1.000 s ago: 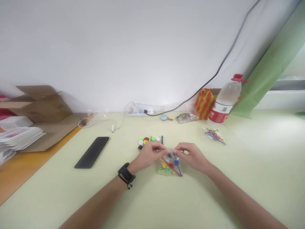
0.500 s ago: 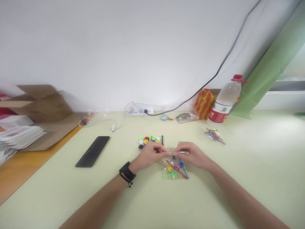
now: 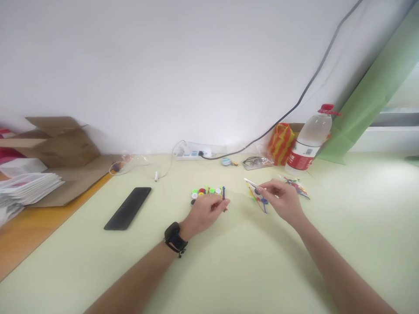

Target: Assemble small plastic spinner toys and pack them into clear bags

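My right hand pinches the top edge of a small clear plastic bag with coloured plastic pieces inside. Yellow, red and blue parts show through the plastic. My left hand, with a black watch on the wrist, has its thumb and fingers drawn together. Whether anything sits between them is hidden. Just beyond it are several small coloured wheels and a blue stick-shaped piece, partly covered by the hand.
Another clear bag of coloured pieces lies beyond my right hand. A large bottle, a power strip and a small round tin stand along the wall. At left are a black slab, stacked white trays and a cardboard box.
My hands have come apart. The right one has carried the bag of pieces away to the right and farther back; the left has let go of it and stays near the wheels.
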